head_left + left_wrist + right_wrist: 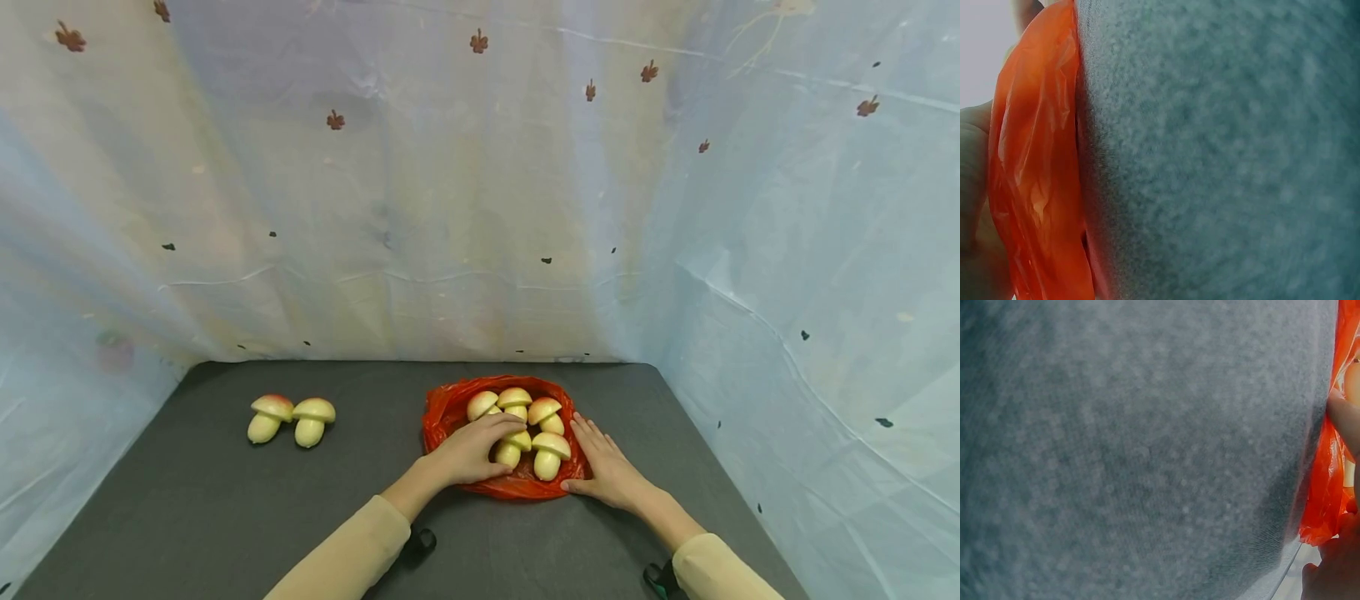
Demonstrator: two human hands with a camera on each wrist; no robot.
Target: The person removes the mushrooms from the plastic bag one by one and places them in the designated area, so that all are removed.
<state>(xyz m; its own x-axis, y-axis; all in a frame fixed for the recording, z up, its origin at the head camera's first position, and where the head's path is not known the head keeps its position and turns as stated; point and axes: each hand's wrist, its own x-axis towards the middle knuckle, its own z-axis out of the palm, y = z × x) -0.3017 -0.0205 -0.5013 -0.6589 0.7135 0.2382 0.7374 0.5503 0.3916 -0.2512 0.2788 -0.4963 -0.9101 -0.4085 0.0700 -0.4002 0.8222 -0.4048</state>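
Observation:
A crumpled red plastic bag [442,398] lies open on the dark table, several toy mushrooms [551,445] with cream stems and yellow-red caps inside it. Over the bag's left side, my left hand [468,452] curves its fingers and thumb round one toy mushroom [507,455]. My right hand [611,471] touches the bag's right rim with fairly straight fingers, its thumb at the near edge. In the left wrist view the bag's orange-red side [1041,156] covers part of the hand. The right wrist view catches only a strip of bag [1322,494] beside the hand.
Two more toy mushrooms [271,418] [312,422] lie side by side on the left of the dark table [187,500]. Pale patterned sheeting [450,208] hangs behind the table and along both sides.

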